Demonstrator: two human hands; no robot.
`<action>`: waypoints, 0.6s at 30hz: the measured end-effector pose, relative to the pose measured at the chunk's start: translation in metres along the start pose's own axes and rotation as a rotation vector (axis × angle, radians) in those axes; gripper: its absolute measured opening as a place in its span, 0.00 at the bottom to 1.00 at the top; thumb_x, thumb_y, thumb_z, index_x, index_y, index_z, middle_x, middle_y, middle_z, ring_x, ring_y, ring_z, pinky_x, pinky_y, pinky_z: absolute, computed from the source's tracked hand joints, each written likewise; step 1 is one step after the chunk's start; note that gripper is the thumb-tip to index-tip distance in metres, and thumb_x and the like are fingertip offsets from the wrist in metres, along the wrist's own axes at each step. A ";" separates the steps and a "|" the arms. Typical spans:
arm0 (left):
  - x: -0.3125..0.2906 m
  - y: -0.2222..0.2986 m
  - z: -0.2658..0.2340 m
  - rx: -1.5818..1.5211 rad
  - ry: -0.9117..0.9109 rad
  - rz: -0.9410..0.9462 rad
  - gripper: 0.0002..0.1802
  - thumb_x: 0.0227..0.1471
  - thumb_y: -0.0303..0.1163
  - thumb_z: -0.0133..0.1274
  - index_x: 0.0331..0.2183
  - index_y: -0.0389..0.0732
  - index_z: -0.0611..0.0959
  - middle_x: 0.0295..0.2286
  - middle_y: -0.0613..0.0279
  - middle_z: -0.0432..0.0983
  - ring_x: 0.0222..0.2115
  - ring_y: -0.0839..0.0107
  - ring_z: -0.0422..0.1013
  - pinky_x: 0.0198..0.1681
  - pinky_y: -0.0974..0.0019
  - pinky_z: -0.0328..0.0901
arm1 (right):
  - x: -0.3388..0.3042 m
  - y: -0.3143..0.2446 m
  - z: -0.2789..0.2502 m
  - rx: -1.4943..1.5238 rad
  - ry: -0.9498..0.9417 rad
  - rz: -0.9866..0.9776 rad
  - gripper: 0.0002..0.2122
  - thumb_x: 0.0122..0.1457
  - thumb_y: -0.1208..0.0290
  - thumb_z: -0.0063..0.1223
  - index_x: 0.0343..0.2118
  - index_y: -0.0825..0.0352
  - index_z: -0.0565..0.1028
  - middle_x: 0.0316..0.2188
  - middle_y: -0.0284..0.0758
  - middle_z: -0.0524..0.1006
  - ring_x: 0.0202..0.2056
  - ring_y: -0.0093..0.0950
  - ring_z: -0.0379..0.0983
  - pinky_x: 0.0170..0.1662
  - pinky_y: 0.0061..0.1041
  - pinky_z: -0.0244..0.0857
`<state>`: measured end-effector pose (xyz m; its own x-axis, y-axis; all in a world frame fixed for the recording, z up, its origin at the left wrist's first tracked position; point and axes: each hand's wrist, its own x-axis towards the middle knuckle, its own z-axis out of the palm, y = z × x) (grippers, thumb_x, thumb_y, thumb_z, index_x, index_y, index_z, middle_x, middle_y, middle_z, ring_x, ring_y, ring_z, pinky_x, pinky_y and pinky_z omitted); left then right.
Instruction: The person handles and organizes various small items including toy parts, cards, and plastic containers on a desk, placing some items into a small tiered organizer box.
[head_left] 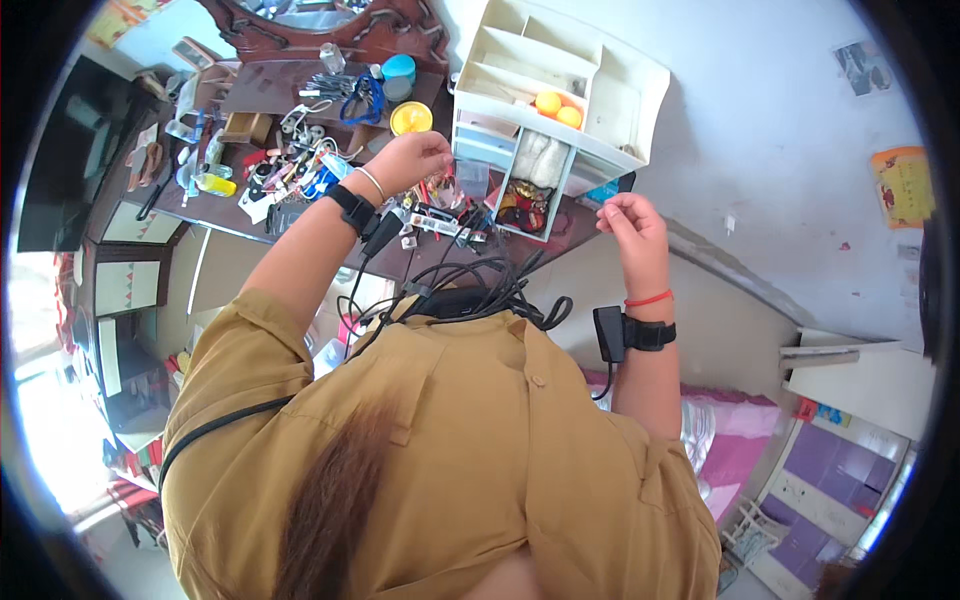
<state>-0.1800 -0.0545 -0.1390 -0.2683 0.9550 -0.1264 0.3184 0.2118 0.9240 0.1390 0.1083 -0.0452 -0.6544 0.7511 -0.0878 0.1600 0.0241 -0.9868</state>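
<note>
My left hand (408, 162) is over the cluttered dresser, its fingers bent together; anything between them is hidden. Just beyond it stands a round yellow container (411, 119). To its right are a small clear box (472, 180) and loose small items. My right hand (634, 222) is raised to the right of the dresser, fingers curled in and thumb against them; I cannot make out anything in the pinch. Between my hands, a drawer (546, 235) of the white organizer (640, 95) is pulled out. A white cloth-like bundle (540, 160) and dark, colourful small things (524, 205) lie in it.
Yellow-orange balls (558, 108) sit in the organizer's top tray. Blue-lidded jars (398, 70), a yellow bottle (216, 185) and many small items cover the dresser (380, 262). Black cables (470, 285) bunch at my chest. A wall (760, 180) rises on the right.
</note>
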 end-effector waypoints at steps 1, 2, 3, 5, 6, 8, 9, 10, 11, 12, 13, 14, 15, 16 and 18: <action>-0.005 0.018 -0.003 -0.011 0.028 0.000 0.06 0.55 0.27 0.51 0.31 0.33 0.77 0.26 0.65 0.75 0.29 0.78 0.71 0.34 0.74 0.66 | 0.002 -0.002 -0.001 0.028 -0.027 -0.018 0.04 0.59 0.77 0.50 0.35 0.70 0.73 0.30 0.31 0.76 0.32 0.20 0.72 0.37 0.19 0.68; -0.008 0.033 -0.006 -0.023 0.056 0.000 0.06 0.55 0.27 0.51 0.31 0.33 0.77 0.25 0.66 0.74 0.28 0.79 0.70 0.33 0.75 0.66 | 0.004 -0.003 -0.003 0.054 -0.055 -0.035 0.04 0.59 0.77 0.50 0.35 0.70 0.73 0.30 0.31 0.76 0.32 0.20 0.72 0.37 0.19 0.68; -0.010 0.046 -0.007 -0.058 0.077 0.047 0.07 0.55 0.28 0.51 0.31 0.33 0.77 0.24 0.66 0.74 0.27 0.79 0.70 0.31 0.74 0.65 | 0.007 -0.005 -0.005 0.054 -0.086 -0.052 0.04 0.59 0.77 0.50 0.35 0.70 0.73 0.30 0.32 0.76 0.31 0.20 0.72 0.37 0.19 0.68; -0.014 0.072 -0.007 -0.094 0.122 0.118 0.08 0.55 0.30 0.52 0.32 0.33 0.77 0.22 0.67 0.72 0.25 0.80 0.70 0.29 0.74 0.64 | 0.009 -0.013 -0.009 0.057 -0.128 -0.082 0.04 0.59 0.77 0.50 0.35 0.70 0.73 0.29 0.32 0.76 0.31 0.20 0.72 0.37 0.19 0.68; -0.018 0.085 -0.007 -0.105 0.175 0.120 0.08 0.55 0.30 0.52 0.32 0.33 0.76 0.22 0.68 0.72 0.24 0.80 0.70 0.28 0.75 0.65 | 0.010 -0.018 -0.011 0.056 -0.159 -0.094 0.04 0.59 0.77 0.50 0.35 0.70 0.73 0.29 0.32 0.76 0.30 0.19 0.72 0.37 0.19 0.68; -0.022 0.108 -0.009 -0.071 0.240 0.174 0.09 0.56 0.31 0.52 0.33 0.33 0.76 0.23 0.68 0.72 0.24 0.80 0.70 0.28 0.75 0.66 | 0.012 -0.027 -0.015 0.072 -0.196 -0.122 0.03 0.59 0.78 0.50 0.35 0.70 0.73 0.28 0.32 0.76 0.30 0.19 0.71 0.36 0.19 0.68; -0.023 0.116 -0.009 -0.064 0.280 0.167 0.09 0.56 0.31 0.52 0.33 0.34 0.77 0.24 0.68 0.72 0.24 0.80 0.70 0.29 0.75 0.66 | 0.014 -0.029 -0.018 0.063 -0.229 -0.146 0.03 0.59 0.78 0.49 0.34 0.70 0.73 0.28 0.32 0.76 0.29 0.19 0.71 0.36 0.18 0.67; -0.025 0.127 -0.012 0.002 0.309 0.181 0.09 0.55 0.32 0.52 0.34 0.34 0.77 0.23 0.69 0.72 0.24 0.80 0.70 0.28 0.75 0.66 | 0.014 -0.032 -0.019 0.054 -0.261 -0.167 0.03 0.58 0.78 0.49 0.34 0.70 0.73 0.28 0.31 0.76 0.29 0.18 0.71 0.35 0.18 0.67; -0.025 0.134 -0.012 0.013 0.358 0.203 0.09 0.55 0.32 0.53 0.34 0.35 0.77 0.23 0.69 0.72 0.23 0.81 0.69 0.28 0.75 0.65 | 0.014 -0.038 -0.021 0.046 -0.278 -0.157 0.03 0.58 0.78 0.49 0.34 0.70 0.73 0.27 0.31 0.76 0.29 0.18 0.71 0.35 0.17 0.66; -0.024 0.145 -0.010 0.027 0.402 0.233 0.10 0.55 0.32 0.53 0.34 0.35 0.78 0.22 0.69 0.72 0.23 0.81 0.68 0.28 0.75 0.65 | 0.013 -0.040 -0.025 0.049 -0.282 -0.171 0.03 0.58 0.78 0.49 0.34 0.70 0.73 0.27 0.31 0.76 0.29 0.18 0.71 0.35 0.17 0.66; -0.025 0.157 -0.010 0.076 0.408 0.243 0.10 0.54 0.33 0.53 0.34 0.35 0.78 0.21 0.69 0.72 0.23 0.82 0.67 0.28 0.75 0.64 | 0.012 -0.042 -0.029 0.038 -0.301 -0.186 0.03 0.58 0.78 0.49 0.34 0.71 0.73 0.27 0.31 0.76 0.29 0.18 0.71 0.35 0.17 0.66; -0.027 0.169 -0.010 0.123 0.439 0.236 0.10 0.54 0.33 0.54 0.34 0.35 0.79 0.22 0.69 0.73 0.23 0.82 0.66 0.28 0.75 0.64 | 0.010 -0.043 -0.033 0.027 -0.319 -0.200 0.03 0.58 0.78 0.49 0.33 0.71 0.73 0.27 0.31 0.76 0.29 0.18 0.71 0.35 0.17 0.66; -0.026 0.176 -0.011 0.177 0.485 0.299 0.10 0.54 0.33 0.54 0.34 0.35 0.80 0.22 0.69 0.73 0.24 0.82 0.67 0.29 0.74 0.64 | 0.010 -0.044 -0.036 0.028 -0.325 -0.207 0.03 0.58 0.78 0.49 0.33 0.71 0.73 0.27 0.31 0.76 0.29 0.18 0.71 0.35 0.17 0.66; -0.026 0.183 -0.013 0.232 0.531 0.362 0.11 0.54 0.34 0.54 0.34 0.35 0.80 0.22 0.68 0.74 0.24 0.81 0.67 0.29 0.74 0.64 | 0.010 -0.045 -0.039 0.014 -0.343 -0.220 0.03 0.58 0.78 0.49 0.33 0.71 0.73 0.27 0.31 0.76 0.29 0.18 0.71 0.35 0.17 0.66; -0.026 0.197 -0.016 0.283 0.580 0.391 0.12 0.54 0.35 0.55 0.35 0.36 0.81 0.22 0.67 0.74 0.24 0.80 0.67 0.29 0.73 0.64 | 0.007 -0.048 -0.045 0.003 -0.366 -0.242 0.03 0.58 0.78 0.49 0.33 0.71 0.73 0.27 0.31 0.75 0.29 0.17 0.71 0.35 0.17 0.66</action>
<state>-0.1244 -0.0411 0.0518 -0.4985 0.7255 0.4745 0.6891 -0.0004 0.7247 0.1598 0.1422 0.0074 -0.8918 0.4404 0.1038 -0.0315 0.1685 -0.9852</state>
